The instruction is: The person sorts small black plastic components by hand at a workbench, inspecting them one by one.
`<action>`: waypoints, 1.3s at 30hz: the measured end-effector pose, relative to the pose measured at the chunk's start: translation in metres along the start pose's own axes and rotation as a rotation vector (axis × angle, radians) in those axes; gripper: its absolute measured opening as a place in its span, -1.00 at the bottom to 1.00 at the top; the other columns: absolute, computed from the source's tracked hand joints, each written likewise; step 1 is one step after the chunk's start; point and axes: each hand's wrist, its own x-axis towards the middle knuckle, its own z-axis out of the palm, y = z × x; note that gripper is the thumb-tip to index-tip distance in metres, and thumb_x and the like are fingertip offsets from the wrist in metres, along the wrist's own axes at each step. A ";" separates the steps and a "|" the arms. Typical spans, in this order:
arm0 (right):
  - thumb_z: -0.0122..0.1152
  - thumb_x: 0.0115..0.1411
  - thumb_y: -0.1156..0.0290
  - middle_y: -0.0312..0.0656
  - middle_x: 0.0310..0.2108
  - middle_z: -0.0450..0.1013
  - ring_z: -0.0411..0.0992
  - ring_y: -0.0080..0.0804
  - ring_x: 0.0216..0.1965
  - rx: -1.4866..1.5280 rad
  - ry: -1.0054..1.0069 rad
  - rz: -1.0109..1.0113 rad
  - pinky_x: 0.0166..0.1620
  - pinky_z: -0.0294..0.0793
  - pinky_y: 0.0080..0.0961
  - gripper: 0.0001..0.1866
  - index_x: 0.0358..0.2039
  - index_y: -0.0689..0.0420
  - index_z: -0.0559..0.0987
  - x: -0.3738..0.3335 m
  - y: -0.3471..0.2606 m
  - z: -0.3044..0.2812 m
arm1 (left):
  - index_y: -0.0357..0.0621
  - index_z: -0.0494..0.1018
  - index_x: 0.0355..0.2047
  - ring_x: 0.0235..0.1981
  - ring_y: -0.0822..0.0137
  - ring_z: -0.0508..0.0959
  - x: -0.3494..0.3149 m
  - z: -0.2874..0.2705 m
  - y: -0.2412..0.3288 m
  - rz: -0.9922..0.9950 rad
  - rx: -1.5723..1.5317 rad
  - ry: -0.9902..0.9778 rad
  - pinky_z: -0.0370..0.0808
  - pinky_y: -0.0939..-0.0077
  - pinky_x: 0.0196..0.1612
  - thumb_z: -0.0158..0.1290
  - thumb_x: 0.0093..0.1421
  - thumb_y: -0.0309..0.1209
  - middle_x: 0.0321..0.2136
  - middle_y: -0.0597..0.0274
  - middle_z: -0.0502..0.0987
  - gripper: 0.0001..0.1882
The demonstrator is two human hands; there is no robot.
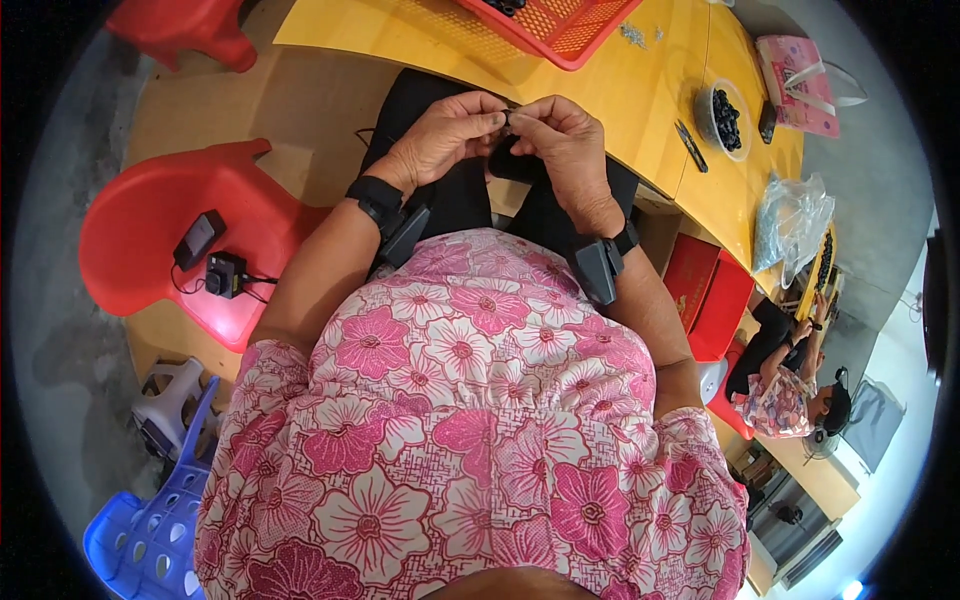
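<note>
Floral shirt [480, 420], dark piece [507, 117] between fingertips [523, 123]

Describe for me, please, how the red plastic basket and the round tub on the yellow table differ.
Shape: the red plastic basket shows a corner, whereas the round tub has a circular rim.
Colour: the basket is red; the tub is whitish.
Walls: the basket's are perforated; the tub's show no holes.
Shared: both rest on the yellow table and hold dark pieces.

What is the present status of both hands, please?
Left hand and right hand pinching small dark piece, mostly hidden. Red basket on yellow table, beyond hands, not in the way.
</note>
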 end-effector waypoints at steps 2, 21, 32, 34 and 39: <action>0.20 0.12 0.53 -0.34 -0.52 0.45 0.36 -0.66 -0.57 0.031 0.013 0.015 -0.44 0.39 -0.74 -0.94 -0.38 0.21 0.52 0.001 0.001 0.000 | -0.14 0.43 -0.16 -0.38 0.56 0.41 0.002 0.000 0.001 -0.003 -0.010 -0.012 0.40 0.66 -0.25 0.03 0.23 -0.32 -0.38 0.41 0.46 -0.78; 0.21 0.14 0.46 -0.26 -0.47 0.49 0.46 -0.57 -0.44 -0.289 -0.161 -0.310 -0.37 0.46 -0.63 -0.87 -0.34 0.25 0.55 0.022 -0.020 -0.010 | -0.09 0.43 -0.23 -0.43 0.60 0.39 -0.002 0.008 0.011 -0.092 -0.264 -0.081 0.43 0.68 -0.30 0.03 0.23 -0.36 -0.43 0.47 0.41 -0.86; 0.21 -0.02 0.37 0.03 -0.46 0.50 0.48 0.00 -0.37 -1.192 0.052 -0.651 -0.28 0.46 -0.21 -0.85 -0.44 0.16 0.59 0.176 -0.071 -0.058 | -0.14 0.39 -0.22 -0.40 0.49 0.36 0.011 -0.004 0.010 -0.091 -0.372 -0.146 0.40 0.55 -0.25 0.05 0.21 -0.35 -0.37 0.35 0.39 -0.82; 0.24 -0.03 0.34 0.00 -0.48 0.50 0.48 -0.02 -0.39 -1.283 0.016 -0.568 -0.30 0.46 -0.23 -0.83 -0.43 0.15 0.59 0.194 -0.066 -0.057 | -0.13 0.40 -0.23 -0.41 0.49 0.36 0.009 -0.002 0.013 -0.111 -0.382 -0.083 0.40 0.55 -0.27 0.06 0.19 -0.35 -0.38 0.34 0.38 -0.82; 0.28 -0.09 0.22 0.06 -0.47 0.50 0.49 0.01 -0.38 -1.449 -0.026 -0.369 -0.26 0.49 -0.20 -0.71 -0.51 0.22 0.61 0.212 -0.063 -0.043 | -0.08 0.43 -0.24 -0.40 0.53 0.39 0.010 -0.005 0.012 -0.101 -0.408 -0.126 0.39 0.64 -0.29 0.07 0.18 -0.41 -0.39 0.42 0.43 -0.86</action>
